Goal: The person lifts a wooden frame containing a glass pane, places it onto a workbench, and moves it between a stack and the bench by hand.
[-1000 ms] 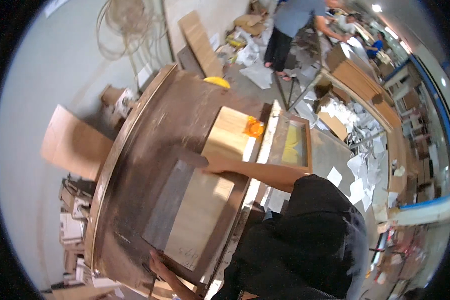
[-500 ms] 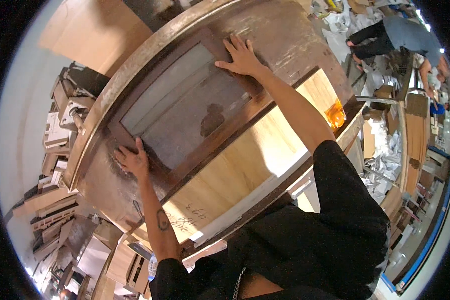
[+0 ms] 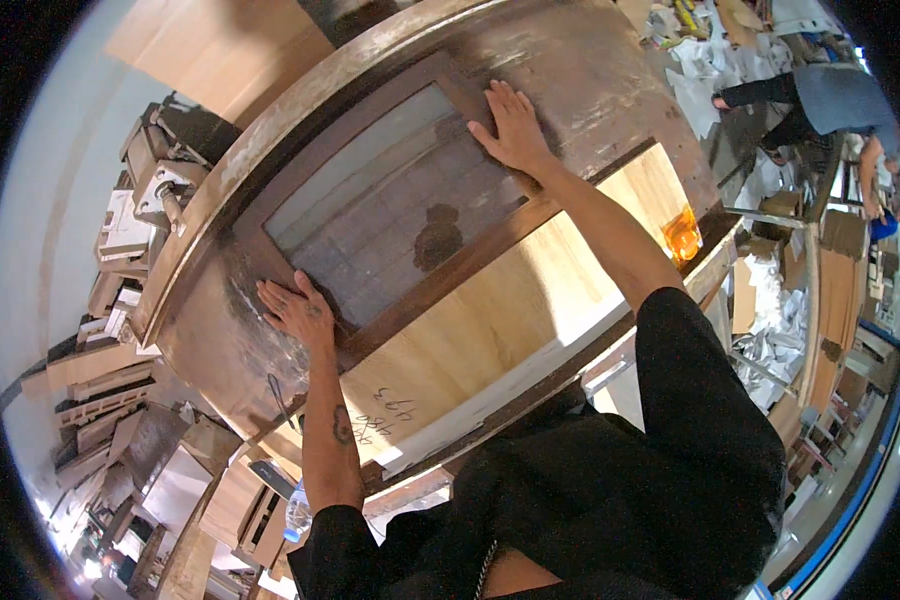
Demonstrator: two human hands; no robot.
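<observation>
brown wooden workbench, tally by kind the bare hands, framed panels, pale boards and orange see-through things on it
Bare hands: 2, the left hand and the right hand
Dark brown framed panel with a grey pane: 1
Pale rectangular wooden board: 1
Orange see-through object: 1
Total: 5
</observation>
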